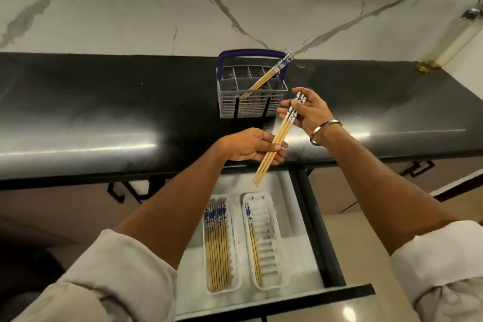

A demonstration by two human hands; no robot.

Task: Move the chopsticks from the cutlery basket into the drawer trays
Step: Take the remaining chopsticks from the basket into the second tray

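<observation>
Chopsticks (pixel 277 137), a small bundle, sit between our two hands above the table's front edge: the right hand (pixel 309 112) has its fingers closed on the patterned blue-and-white ends and the left hand (pixel 251 148) pinches the bare wooden shafts lower down. We judge them light, stiff and smooth, apt to slide or fan apart, so gripping near both ends keeps them together. Their long axis slants, tips pointing down toward the open drawer (pixel 308 219), where the right tray (pixel 271 238) has room, the left tray (pixel 232 240) looks full, and more wait in the cutlery basket (pixel 252 100).
</observation>
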